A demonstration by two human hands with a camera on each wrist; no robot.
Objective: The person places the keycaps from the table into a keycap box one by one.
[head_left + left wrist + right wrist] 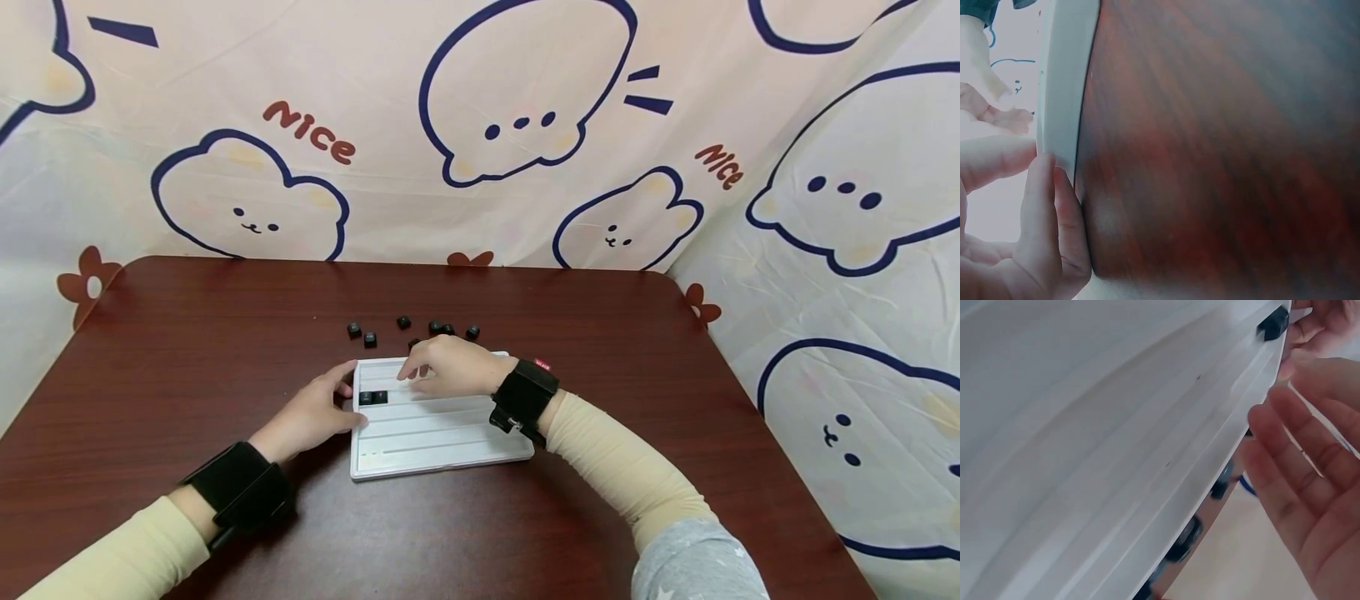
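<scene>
A white ridged tray [442, 446] lies on the table, with long parallel rows across it. Two black keycaps [372, 397] sit side by side in one row near its left end. My left hand [318, 412] grips the tray's left edge, and the left wrist view shows thumb and fingers [1039, 212] against that rim. Over the upper part of the tray is my right hand [453, 368], its fingers loosely bent. In the right wrist view I see no object between those fingers [1285, 456]. Part of the tray is hidden under the right hand and wrist.
Several loose black keycaps [370, 340] are scattered on the brown table [225, 350] behind the tray; one is partly covered by the right hand. A printed cloth [390, 208] hangs behind the table and along its right side.
</scene>
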